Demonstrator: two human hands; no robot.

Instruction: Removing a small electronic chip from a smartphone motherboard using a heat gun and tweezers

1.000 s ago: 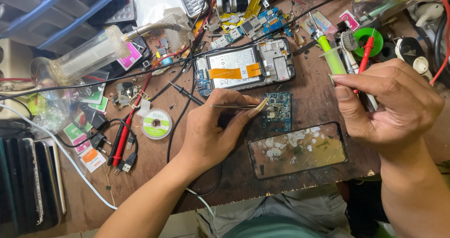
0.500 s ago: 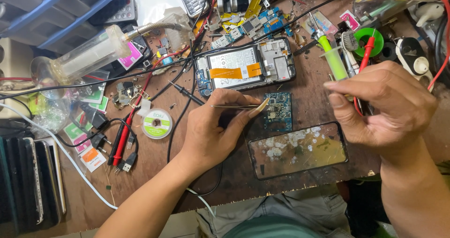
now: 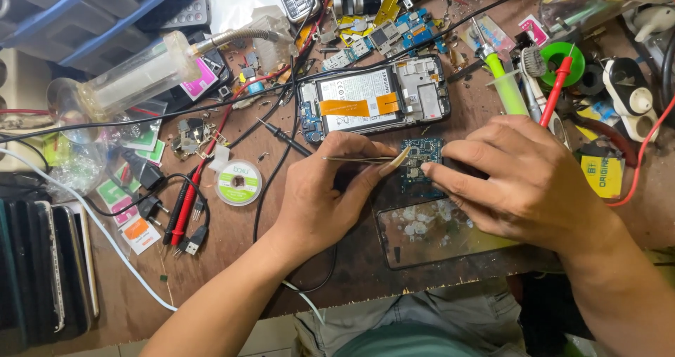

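Two hands (image 3: 320,195) (image 3: 527,181) beside yellow label (image 3: 603,176)

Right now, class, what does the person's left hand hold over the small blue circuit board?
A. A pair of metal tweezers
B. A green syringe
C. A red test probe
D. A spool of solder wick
A. The left hand pinches thin metal tweezers whose tips reach the small blue circuit board, while the right hand rests its fingertips at the board's other edge.
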